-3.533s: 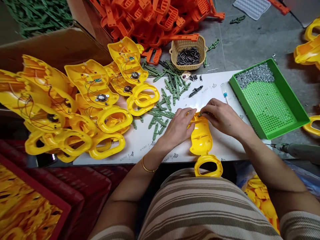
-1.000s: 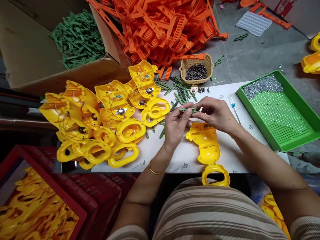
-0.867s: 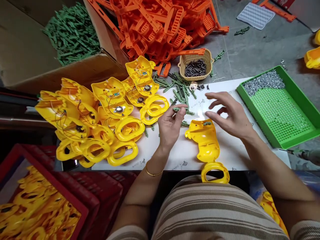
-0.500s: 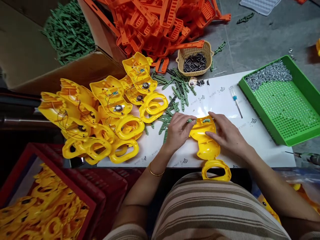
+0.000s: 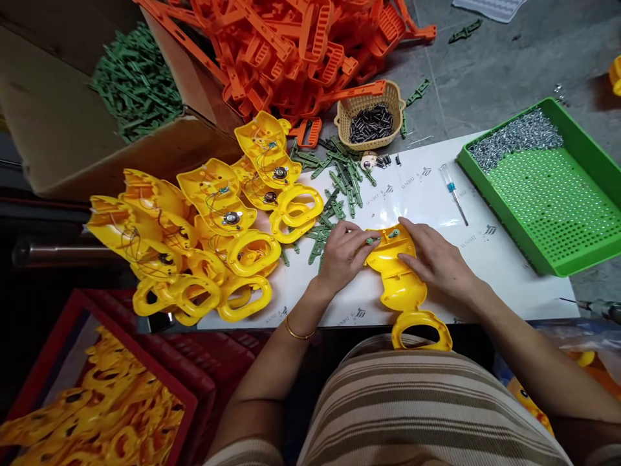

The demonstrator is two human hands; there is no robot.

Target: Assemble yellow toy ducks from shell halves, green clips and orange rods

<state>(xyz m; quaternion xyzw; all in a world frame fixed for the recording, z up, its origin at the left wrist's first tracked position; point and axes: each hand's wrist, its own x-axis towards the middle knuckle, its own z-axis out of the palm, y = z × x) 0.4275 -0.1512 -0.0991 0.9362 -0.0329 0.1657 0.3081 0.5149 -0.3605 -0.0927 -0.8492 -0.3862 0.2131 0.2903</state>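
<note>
A yellow plastic shell half (image 5: 398, 265), hollow side up and with a loop handle at its near end, lies on the white sheet in front of me. Its handle overhangs the table edge by my body. My left hand (image 5: 343, 257) pinches a small green plastic part (image 5: 371, 241) at the shell's upper left edge. Another green part sits inside the top of the shell. My right hand (image 5: 434, 255) rests along the shell's right side, thumb over its inner face and fingers at the top edge, steadying it. Loose green plastic parts (image 5: 345, 178) lie beyond my left hand.
Yellow shells with wires and speakers (image 5: 213, 220) are stacked at left. Behind are an orange parts heap (image 5: 301, 52) and a beige basket (image 5: 371, 116) of dark cylindrical pieces. At right stand a screwdriver (image 5: 453, 194) and a green tray (image 5: 577, 220) with screws. A red crate (image 5: 194, 401) is lower left.
The green part inside the shell's top now stands at a steeper angle. My hands keep almost the same places on the shell; the whole view has shifted slightly.
</note>
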